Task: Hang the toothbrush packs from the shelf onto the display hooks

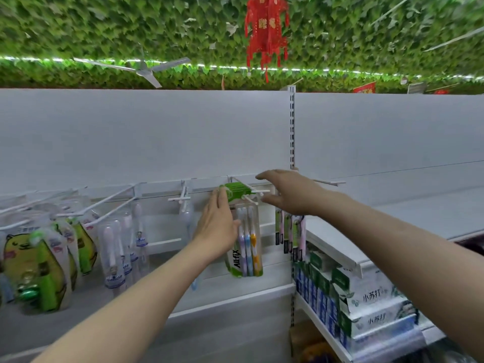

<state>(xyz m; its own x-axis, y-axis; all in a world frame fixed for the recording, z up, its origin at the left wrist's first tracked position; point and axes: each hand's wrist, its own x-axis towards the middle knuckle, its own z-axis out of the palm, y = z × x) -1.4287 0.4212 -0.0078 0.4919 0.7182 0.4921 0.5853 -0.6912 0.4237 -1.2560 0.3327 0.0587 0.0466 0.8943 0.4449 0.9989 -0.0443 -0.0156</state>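
Note:
Green-topped toothbrush packs [248, 239] hang on a white display hook [258, 192] at the middle of the rail. My left hand [217, 229] lies flat against the left side of the packs, fingers straight up to the green header. My right hand [288, 192] hovers just right of the hook's tip, fingers and thumb spread around it, holding nothing. Black and pink toothbrush packs [290, 231] hang under my right wrist.
More hooks [180, 199] run left along the rail, with clear-packed toothbrushes [123, 247] and yellow-green children's packs [39, 268] hanging there. Boxed toothpaste [366, 302] is stacked on the lower right shelf. A slotted upright [292, 132] divides the white back panels.

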